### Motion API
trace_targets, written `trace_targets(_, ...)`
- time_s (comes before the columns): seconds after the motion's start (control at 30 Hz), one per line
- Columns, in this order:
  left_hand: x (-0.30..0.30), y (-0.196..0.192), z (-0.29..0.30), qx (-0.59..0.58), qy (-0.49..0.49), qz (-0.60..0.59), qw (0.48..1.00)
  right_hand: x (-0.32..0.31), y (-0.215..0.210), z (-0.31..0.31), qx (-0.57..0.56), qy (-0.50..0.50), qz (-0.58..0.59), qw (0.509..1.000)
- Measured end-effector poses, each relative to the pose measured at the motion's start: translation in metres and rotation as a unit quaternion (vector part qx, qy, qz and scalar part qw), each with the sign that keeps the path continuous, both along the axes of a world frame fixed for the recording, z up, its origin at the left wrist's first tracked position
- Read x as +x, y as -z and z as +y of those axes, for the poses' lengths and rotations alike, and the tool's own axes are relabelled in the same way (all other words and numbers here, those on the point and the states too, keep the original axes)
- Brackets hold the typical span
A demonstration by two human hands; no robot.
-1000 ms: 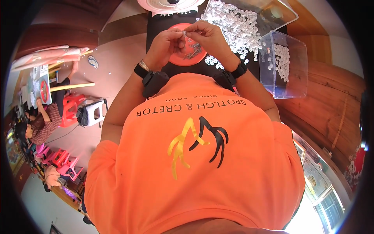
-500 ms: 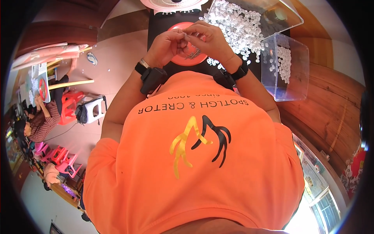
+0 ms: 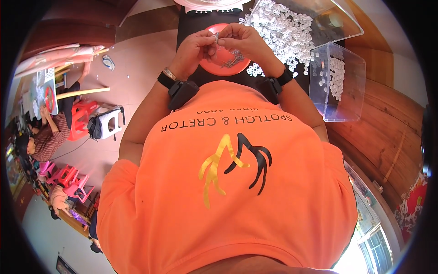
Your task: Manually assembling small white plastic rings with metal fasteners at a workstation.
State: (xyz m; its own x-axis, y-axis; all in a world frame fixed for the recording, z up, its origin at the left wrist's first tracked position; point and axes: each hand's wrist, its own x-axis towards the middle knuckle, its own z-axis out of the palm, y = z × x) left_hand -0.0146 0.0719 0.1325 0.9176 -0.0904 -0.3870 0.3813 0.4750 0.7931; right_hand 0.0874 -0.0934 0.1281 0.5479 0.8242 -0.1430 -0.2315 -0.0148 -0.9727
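Note:
Over a red plate (image 3: 219, 70) my two hands meet at the fingertips. My left hand (image 3: 195, 51) is closed in a pinch on a small whitish piece (image 3: 216, 39), partly covered by the fingers. From the other side, my right hand (image 3: 248, 42) pinches at the same piece with thumb and forefinger. Thin grey metal bits (image 3: 235, 60) lie in the plate below. To the right spreads a heap of small white plastic pieces (image 3: 285, 34), each with holes.
A clear plastic bin (image 3: 319, 98) with more white pieces stands right; another clear container (image 3: 349, 27) lies behind it. A white appliance (image 3: 212, 4) sits at the far edge of the black table (image 3: 185, 27). At left, a person (image 3: 50, 137) works near red stools (image 3: 82, 118).
Both hands stay together at the fingertips, with the right fingers shifted slightly around the small piece. The whole table scene sits a little farther right in view.

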Motion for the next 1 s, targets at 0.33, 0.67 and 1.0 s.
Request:
trace_targets(0.33, -0.021, 0.006, 0.017, 0.059, -0.098, 0.063, 0.991, -0.011, 0.075, 0.009, -0.261, -0.196, -0.458, 0.827)
trace_targets(0.67, -0.033, 0.009, 0.022, 0.046, -0.125, 0.081, 0.988, -0.019, 0.112, 0.010, -0.212, -0.277, -0.577, 0.739)
trace_targets(1.0, -0.035, 0.013, 0.017, 0.027, -0.124, 0.084, 0.988, -0.018, 0.115, 0.012, -0.208, -0.281, -0.592, 0.726)
